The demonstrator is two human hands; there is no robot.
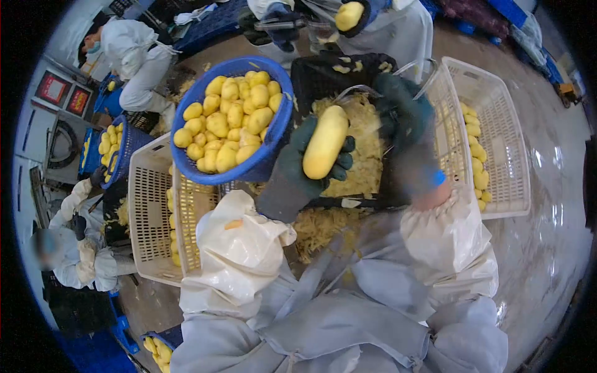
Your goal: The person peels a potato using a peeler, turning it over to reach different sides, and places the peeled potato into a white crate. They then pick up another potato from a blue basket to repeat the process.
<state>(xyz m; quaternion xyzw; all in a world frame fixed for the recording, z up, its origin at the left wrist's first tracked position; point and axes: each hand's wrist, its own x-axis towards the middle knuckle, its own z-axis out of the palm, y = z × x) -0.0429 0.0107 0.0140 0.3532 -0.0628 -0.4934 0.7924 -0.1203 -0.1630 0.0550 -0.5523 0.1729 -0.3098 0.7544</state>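
A long, pale yellow peeled potato (326, 142) lies in my left hand (297, 166), whose dark green glove curls round it from below. To its right, my right hand (407, 115) is closed in a matching glove, partly smeared by motion. A bent metal peeler (357, 89) sticks out of that fist, its wire frame showing on both sides; the blade cannot be made out. The peeler is apart from the potato. Beneath both hands stands a black crate (309, 78) holding a heap of wet peelings (364, 158).
A blue basket (286, 118) full of peeled potatoes stands left of the crate. White slotted crates with potatoes flank me, at left (149, 214) and right (507, 137). Peelings (317, 230) lie before my apron. Opposite, a co-worker's gloved hand holds a potato (349, 16); others work at left.
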